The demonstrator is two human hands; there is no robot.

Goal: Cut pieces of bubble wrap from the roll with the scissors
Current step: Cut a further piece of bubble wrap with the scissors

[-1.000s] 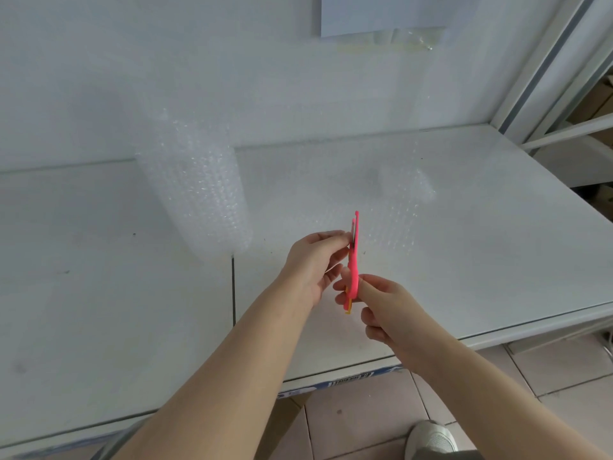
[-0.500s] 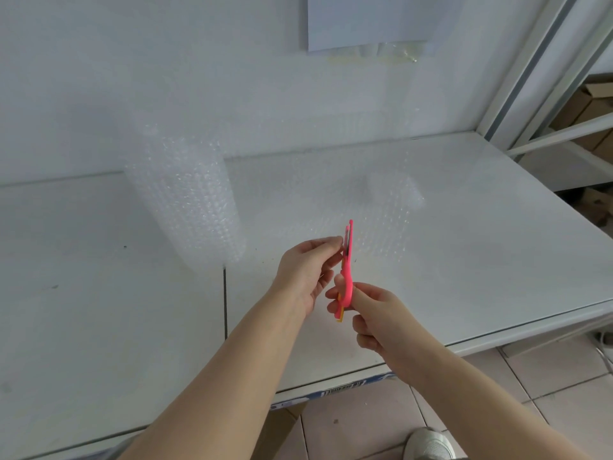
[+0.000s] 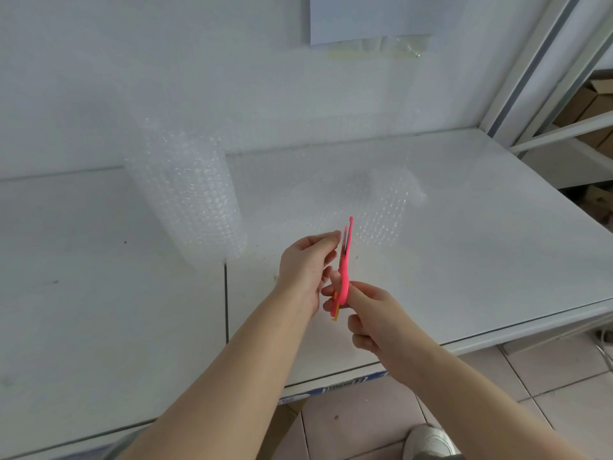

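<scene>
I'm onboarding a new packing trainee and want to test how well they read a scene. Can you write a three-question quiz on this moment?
1. True or false: the pink plastic scissors lie flat on the white table.
2. Which hand has its fingers in the scissors' handles?
3. The upright roll of clear bubble wrap stands: A) left of the hands, B) right of them, C) on the floor.

Key
1. False: both hands hold them above the table.
2. The right hand; the left hand pinches beside the blades.
3. A.

Bare forearms, no sleeves; a white sneaker [image 3: 428, 439] below.
</scene>
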